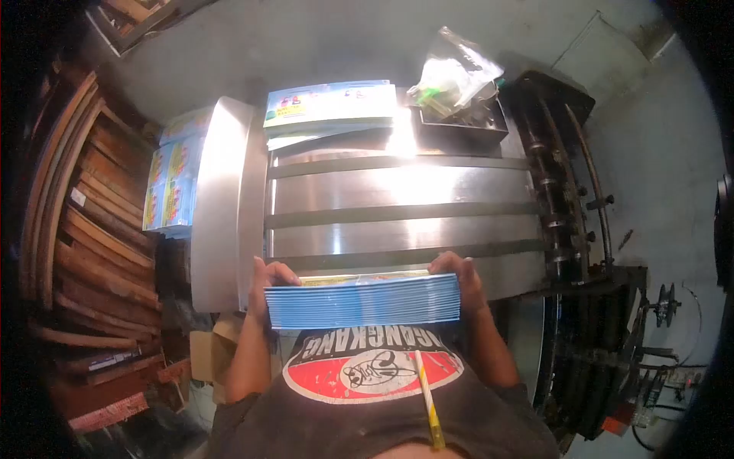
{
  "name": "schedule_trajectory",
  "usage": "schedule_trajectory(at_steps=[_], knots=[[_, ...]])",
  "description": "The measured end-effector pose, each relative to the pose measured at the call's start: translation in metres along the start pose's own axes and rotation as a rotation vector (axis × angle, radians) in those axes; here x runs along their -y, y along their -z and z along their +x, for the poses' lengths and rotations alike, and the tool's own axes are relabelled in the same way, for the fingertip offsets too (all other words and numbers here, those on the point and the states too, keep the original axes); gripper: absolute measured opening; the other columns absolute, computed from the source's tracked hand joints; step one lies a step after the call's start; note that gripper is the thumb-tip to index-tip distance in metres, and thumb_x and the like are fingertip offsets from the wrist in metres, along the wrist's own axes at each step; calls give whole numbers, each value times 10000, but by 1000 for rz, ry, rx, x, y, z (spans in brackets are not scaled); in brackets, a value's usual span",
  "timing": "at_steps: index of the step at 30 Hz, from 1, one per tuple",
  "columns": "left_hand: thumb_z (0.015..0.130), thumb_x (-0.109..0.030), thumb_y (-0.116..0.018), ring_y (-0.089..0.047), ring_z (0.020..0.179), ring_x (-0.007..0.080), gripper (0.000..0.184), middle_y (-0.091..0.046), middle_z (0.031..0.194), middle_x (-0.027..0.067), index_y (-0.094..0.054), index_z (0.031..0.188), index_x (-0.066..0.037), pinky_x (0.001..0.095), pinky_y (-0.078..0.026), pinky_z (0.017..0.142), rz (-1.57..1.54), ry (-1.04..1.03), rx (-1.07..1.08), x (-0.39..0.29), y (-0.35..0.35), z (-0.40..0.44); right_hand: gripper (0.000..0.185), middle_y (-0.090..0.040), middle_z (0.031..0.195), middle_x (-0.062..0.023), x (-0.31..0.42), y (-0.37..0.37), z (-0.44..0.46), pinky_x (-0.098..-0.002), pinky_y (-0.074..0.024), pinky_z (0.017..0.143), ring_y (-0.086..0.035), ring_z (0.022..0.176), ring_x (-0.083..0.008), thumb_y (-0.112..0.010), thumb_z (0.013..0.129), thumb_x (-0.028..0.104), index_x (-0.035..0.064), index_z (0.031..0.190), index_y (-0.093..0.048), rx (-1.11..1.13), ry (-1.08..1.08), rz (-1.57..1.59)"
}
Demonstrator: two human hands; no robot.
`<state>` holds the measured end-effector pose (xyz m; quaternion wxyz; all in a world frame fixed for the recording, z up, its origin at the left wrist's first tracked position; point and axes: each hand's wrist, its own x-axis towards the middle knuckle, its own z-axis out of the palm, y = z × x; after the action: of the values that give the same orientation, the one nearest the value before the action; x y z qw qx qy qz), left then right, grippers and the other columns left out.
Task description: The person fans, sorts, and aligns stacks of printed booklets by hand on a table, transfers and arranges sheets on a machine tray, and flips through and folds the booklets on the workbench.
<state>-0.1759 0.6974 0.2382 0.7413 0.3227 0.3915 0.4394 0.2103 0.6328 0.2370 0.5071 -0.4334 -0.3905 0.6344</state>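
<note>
Between my two hands is a thick stack of printed booklets (363,304), its blue layered edges turned toward me. My left hand (269,281) grips the left end, thumb and fingers at the upper corner. Gripping the opposite end, my right hand (465,281) has its fingers bent over the top corner. The stack is held in front of my chest, at the near edge of a metal machine table (359,187) with dark belts across it. Whether its underside rests on anything is hidden.
More printed sheets (329,105) lie at the table's back; another pile (173,180) is beyond the left metal cover (222,206). A plastic bag (457,75) sits on a black box (466,130). Dark rollers (558,183) stand right. A striped stick (428,402) juts up below my chin.
</note>
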Motion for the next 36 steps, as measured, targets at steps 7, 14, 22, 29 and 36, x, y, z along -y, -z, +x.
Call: schedule_trajectory(at_steps=[7, 14, 22, 29, 36], knots=[[991, -561, -235, -597, 755, 230, 684, -619, 782, 153, -569, 728, -25, 350, -508, 757, -158, -131, -253, -23, -44, 6, 593, -566, 1073, -142, 21, -30, 1, -336, -450, 881, -546, 1010, -215, -231, 1002, 521, 23, 1095, -538, -242, 113, -73], [978, -498, -346, -555, 1023, 257, 550, -598, 1054, 183, -589, 933, -6, 383, -461, 910, 66, -216, 233, -1, 11, -3, 731, -508, 1230, -146, 6, 12, -10, -359, -428, 953, -525, 1095, -241, -528, 883, 592, 47, 1342, -363, 167, 52, 185], [602, -101, -859, -280, 1388, 248, 1204, -186, 1557, 131, -67, 1507, -73, 391, -281, 1115, 448, -208, 104, 2, -9, -50, 1087, -130, 1559, -194, 37, -27, -37, -373, -189, 1148, -193, 1427, -271, -777, 705, 65, 59, 1508, -45, 97, 21, -417], [623, -164, -866, -329, 1361, 246, 1096, -221, 1549, 115, -200, 1492, -96, 390, -269, 1116, 841, -322, -20, -5, -17, -45, 1080, -129, 1558, -194, 13, -20, -18, -362, -213, 1140, -209, 1420, -281, -778, 758, 179, 60, 1508, -9, 24, 124, -574], [641, -33, -825, -308, 1371, 314, 633, -463, 1357, 175, -473, 1160, -111, 464, -268, 1105, 520, -318, -1, 4, -15, -32, 839, -367, 1424, -193, 64, 7, -17, -421, -309, 1085, -392, 1304, -315, -780, 759, 283, 63, 1418, -309, 109, 255, -560]])
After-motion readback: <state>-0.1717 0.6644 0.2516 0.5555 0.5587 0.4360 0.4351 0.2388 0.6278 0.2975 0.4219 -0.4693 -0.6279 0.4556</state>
